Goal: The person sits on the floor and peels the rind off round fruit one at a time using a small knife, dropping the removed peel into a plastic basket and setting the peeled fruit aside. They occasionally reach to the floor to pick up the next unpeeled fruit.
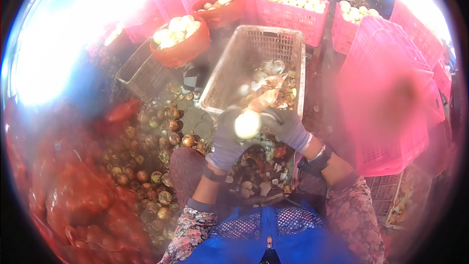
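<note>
A pale peeled onion (pixel 247 124) is gripped in my left hand (pixel 225 137), which wears a grey glove. My right hand (pixel 293 131), gloved too, is closed close against the onion's right side. A dark narrow shape shows at its fingers, too blurred to name. Just beyond both hands a strip of brown onion skin (pixel 264 99) shows, over the near end of a dirty white plastic crate (pixel 301 76). Skins and scraps lie inside that crate. More peelings (pixel 264 176) cover the ground between my knees.
Unpeeled onions (pixel 141 176) lie piled on the left beside red mesh sacks (pixel 73 186). An orange basket (pixel 183 49) of peeled onions stands behind them. Pink crates (pixel 293 19) line the back, some filled with peeled onions; stacked pink crates (pixel 386 107) rise close on my right.
</note>
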`<state>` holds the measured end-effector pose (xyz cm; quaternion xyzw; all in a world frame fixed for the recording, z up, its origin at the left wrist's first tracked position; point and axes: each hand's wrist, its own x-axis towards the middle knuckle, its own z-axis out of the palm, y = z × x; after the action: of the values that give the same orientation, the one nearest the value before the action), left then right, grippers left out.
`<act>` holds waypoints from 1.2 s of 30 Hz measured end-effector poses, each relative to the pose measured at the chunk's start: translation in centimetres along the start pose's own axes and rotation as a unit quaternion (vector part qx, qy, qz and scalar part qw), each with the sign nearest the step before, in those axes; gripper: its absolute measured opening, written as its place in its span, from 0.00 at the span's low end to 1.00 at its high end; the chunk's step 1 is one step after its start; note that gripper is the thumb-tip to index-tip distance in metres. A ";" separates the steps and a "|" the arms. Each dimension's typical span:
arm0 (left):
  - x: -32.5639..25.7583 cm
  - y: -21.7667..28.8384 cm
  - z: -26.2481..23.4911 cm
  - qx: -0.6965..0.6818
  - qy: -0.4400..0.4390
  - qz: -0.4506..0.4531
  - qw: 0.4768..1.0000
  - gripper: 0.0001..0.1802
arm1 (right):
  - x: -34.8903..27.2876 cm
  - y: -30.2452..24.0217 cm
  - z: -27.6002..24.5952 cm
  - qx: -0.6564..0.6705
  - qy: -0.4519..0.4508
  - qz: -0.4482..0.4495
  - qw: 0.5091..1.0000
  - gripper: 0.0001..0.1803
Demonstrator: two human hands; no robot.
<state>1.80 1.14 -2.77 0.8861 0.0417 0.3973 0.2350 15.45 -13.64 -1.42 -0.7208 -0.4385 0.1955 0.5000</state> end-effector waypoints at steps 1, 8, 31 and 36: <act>-0.2 0.1 0.1 0.002 0.001 -0.002 1.000 0.37 | 0.2 0.1 0.7 -0.106 0.071 -0.146 0.981 0.16; -1.7 -0.7 0.8 -0.059 0.000 -0.077 0.995 0.38 | 1.5 1.0 -0.6 -0.184 0.112 -0.096 0.972 0.16; -0.9 1.2 -0.5 0.012 -0.047 -0.070 0.996 0.34 | 0.2 2.0 3.0 -0.379 -0.056 -0.020 0.923 0.36; -0.8 1.7 -0.3 0.044 -0.033 -0.056 0.997 0.34 | 1.0 4.2 3.0 -0.360 -0.002 -0.116 0.926 0.38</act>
<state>0.89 -0.48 -2.35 0.9044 0.1014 0.3521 0.2188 15.64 -11.68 -6.24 -0.7959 -0.5609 -0.0334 0.2255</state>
